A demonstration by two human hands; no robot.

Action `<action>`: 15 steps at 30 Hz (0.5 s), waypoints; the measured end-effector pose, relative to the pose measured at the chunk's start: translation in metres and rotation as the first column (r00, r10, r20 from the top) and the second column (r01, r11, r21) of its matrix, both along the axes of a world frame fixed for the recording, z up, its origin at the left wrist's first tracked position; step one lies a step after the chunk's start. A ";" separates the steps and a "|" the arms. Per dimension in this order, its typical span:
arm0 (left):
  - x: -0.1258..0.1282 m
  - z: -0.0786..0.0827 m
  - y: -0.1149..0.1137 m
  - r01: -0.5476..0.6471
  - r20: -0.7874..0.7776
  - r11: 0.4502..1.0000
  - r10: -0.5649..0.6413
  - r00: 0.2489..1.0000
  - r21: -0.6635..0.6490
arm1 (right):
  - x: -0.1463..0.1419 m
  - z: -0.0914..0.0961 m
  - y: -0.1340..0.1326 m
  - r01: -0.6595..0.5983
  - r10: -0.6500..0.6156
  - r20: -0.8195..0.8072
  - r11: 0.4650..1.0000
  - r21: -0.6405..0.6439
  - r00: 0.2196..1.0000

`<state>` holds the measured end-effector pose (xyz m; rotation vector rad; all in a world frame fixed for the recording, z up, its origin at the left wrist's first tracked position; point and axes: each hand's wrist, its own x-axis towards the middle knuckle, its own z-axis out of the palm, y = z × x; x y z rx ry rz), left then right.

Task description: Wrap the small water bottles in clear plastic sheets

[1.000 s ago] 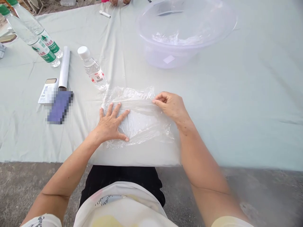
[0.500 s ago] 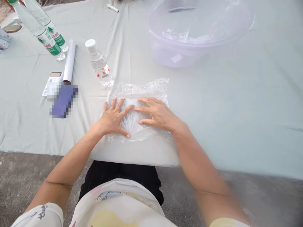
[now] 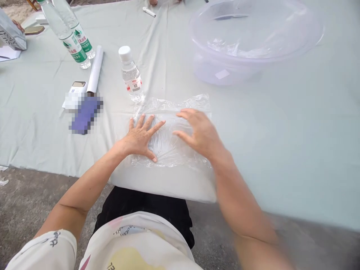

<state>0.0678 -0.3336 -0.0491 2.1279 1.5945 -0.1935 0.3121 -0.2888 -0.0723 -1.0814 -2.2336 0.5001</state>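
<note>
A crumpled sheet of clear plastic film (image 3: 182, 107) lies folded on the pale green cloth (image 3: 281, 142) right in front of me. My left hand (image 3: 140, 138) lies flat on the film's left part, fingers spread. My right hand (image 3: 199, 133) is also open, its fingers stretched over the film's right half, slightly blurred by motion. Neither hand grips anything.
A small clear water bottle (image 3: 131, 75) stands just behind the film. Two taller green-labelled bottles (image 3: 74, 41), a white roll (image 3: 95, 69) and a blurred purple object (image 3: 84, 112) lie at the left. A big translucent basin (image 3: 253, 37) holding more film stands at the back right. Another person's hand (image 3: 18, 25) shows at the far left.
My right hand let go of the film's far edge, swept leftward across it flat, then slid back right. The left hand stayed pressed on the film.
</note>
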 end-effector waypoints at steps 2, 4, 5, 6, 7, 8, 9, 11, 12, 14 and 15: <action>-0.003 -0.001 0.000 0.009 0.001 1.000 -0.009 1.000 -0.008 | -0.026 -0.006 -0.009 -0.186 0.187 0.147 0.982 -0.021 0.971; -0.009 0.000 -0.001 0.037 0.029 0.999 -0.036 0.999 -0.008 | -0.035 -0.012 -0.013 -0.233 0.238 0.271 0.971 -0.053 0.933; -0.014 0.001 -0.001 0.047 0.058 0.999 -0.047 0.997 -0.001 | -0.035 -0.015 -0.013 -0.228 0.237 0.310 0.971 -0.067 0.921; -0.021 0.002 -0.001 0.045 0.091 0.999 -0.046 0.995 0.014 | -0.032 -0.017 -0.012 -0.219 0.232 0.337 0.973 -0.079 0.912; -0.029 0.003 -0.002 0.021 0.121 0.999 -0.026 0.992 0.036 | -0.028 -0.019 -0.010 -0.211 0.228 0.353 0.974 -0.085 0.908; -0.038 0.004 -0.001 -0.027 0.147 0.997 0.017 0.989 0.069 | -0.024 -0.020 -0.009 -0.207 0.224 0.362 0.975 -0.086 0.905; -0.047 0.006 0.000 -0.105 0.170 0.988 0.085 0.982 0.114 | -0.021 -0.021 -0.008 -0.205 0.221 0.368 0.975 -0.083 0.903; -0.067 0.007 0.006 -0.340 0.239 0.911 0.285 0.928 0.233 | -0.017 -0.021 -0.007 -0.203 0.217 0.373 0.976 -0.076 0.902; -0.075 0.008 0.011 -0.480 0.305 0.831 0.397 0.865 0.279 | -0.017 -0.021 -0.007 -0.203 0.216 0.371 0.976 -0.076 0.903; -0.086 0.008 0.027 -0.719 0.468 0.633 0.562 0.682 0.286 | -0.017 -0.021 -0.008 -0.205 0.217 0.362 0.976 -0.074 0.906; -0.089 0.007 0.038 -0.784 0.547 0.562 0.582 0.602 0.265 | -0.018 -0.021 -0.008 -0.206 0.216 0.354 0.976 -0.068 0.910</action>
